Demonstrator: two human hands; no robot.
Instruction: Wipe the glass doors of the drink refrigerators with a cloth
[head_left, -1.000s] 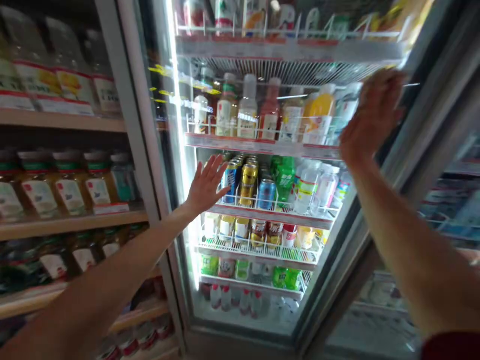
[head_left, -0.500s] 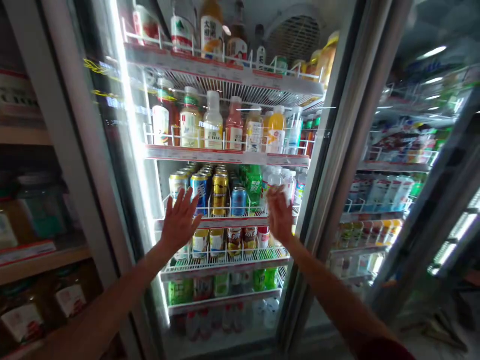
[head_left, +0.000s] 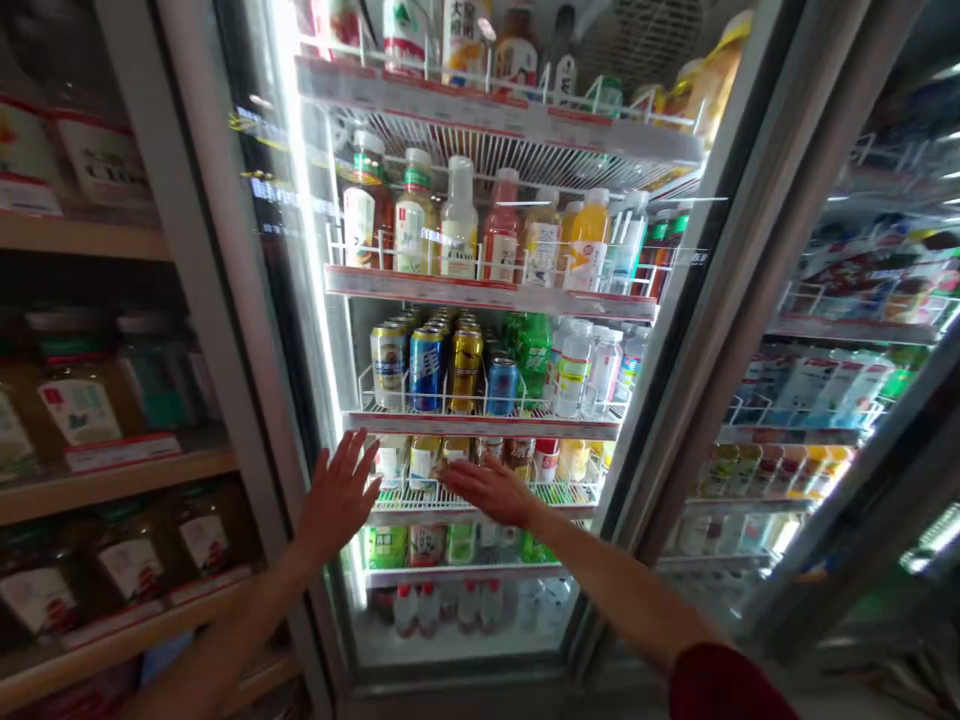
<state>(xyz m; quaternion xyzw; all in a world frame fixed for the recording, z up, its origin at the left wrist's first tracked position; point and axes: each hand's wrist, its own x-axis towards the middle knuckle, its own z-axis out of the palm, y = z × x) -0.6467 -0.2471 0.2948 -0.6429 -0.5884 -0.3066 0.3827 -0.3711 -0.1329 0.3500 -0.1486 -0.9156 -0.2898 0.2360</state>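
The right hand (head_left: pixel 491 488) has swung leftward and down, bringing both hands, empty, before the fridge (head_left: pixel 450 688): left hand (head_left: pixel 337 500) spread, right flat and outstretched. Cans (head_left: pixel 425 368) stand upright on a shelf (head_left: pixel 480 427) beyond, just above.

Bare left hand (head_left: pixel 335 508): was raised, fingers spread. Bare right hand (head_left: pixel 495 492): pointed leftward, fingers extended; its slanting bare forearm (head_left: pixel 615 590) emerged from a dark-red fabric sleeve (head_left: pixel 720 685).

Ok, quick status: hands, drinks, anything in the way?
Left hand open, right hand open, nothing visible in either. Cans stand upright, shelved ahead. Glass door apparently shut in between.
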